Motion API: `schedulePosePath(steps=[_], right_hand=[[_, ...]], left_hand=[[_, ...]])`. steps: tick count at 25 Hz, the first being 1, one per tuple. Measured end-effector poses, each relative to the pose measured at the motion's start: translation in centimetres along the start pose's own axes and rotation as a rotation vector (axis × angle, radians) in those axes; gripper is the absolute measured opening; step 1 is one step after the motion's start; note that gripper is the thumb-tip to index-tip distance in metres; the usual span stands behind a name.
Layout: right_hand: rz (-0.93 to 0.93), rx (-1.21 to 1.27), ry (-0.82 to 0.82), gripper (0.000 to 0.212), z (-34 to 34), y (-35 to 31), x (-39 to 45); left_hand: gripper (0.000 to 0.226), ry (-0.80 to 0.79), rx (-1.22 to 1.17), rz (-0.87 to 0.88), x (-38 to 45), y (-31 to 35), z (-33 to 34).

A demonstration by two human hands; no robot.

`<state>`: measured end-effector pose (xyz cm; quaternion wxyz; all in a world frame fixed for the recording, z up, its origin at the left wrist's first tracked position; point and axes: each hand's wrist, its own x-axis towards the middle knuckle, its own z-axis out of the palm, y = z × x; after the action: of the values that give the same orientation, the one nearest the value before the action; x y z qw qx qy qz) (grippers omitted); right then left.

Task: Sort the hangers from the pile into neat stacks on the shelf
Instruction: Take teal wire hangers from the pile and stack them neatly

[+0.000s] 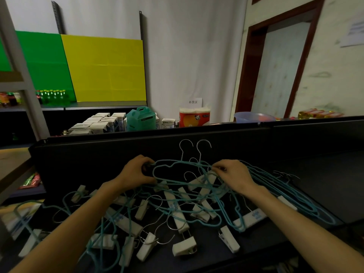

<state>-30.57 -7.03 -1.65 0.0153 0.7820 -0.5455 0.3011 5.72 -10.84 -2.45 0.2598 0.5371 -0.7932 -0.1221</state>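
Your left hand [136, 172] curls its grip around the left end of a teal hanger [177, 170], fingers wrapped over the wire loop, thumb underneath. Your right hand [234, 177] pinches the same hanger's right side, fingertips [218, 168] clamped together on the wire. The hanger sits at the far edge of the pile [167, 211], just lifted or resting on it, can't tell which. The pile is a tangle of teal wire hangers with white clips [184, 247] and silver hooks [186, 146], spread across the dark shelf [325, 174] right in front of you, some hanging off the left edge. A neater bunch of teal hangers [291, 196] lies to the right of your right wrist, stacked flat with the frames nested. Two hooks stick up against the shelf's dark back wall. Behind it: white cartons [102, 123], a teal carry box [140, 119], an orange pack [194, 117], a bluish bowl [252, 116]. Yellow panel [104, 67] and green panel [43, 62] on the far rack, green bottles [53, 96] below.
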Motion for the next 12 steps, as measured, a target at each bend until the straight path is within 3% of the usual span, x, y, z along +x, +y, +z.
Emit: schedulePosePath(steps=[5,10,12], right_hand=[[-0.090,-0.096,0.272,0.017,-1.9,0.9,-1.1],[0.038,-0.131,0.329,0.018,-4.9,2.9,-3.1],[0.054,-0.165,0.301,0.030,-6.1,4.0,-4.2]], left_hand=[[0.052,0.171,-0.037,0.079,-1.1,-0.1,0.0],[0.044,0.297,-0.159,0.071,-0.6,3.1,0.3],[0.045,0.299,-0.190,0.068,0.4,5.6,1.2]])
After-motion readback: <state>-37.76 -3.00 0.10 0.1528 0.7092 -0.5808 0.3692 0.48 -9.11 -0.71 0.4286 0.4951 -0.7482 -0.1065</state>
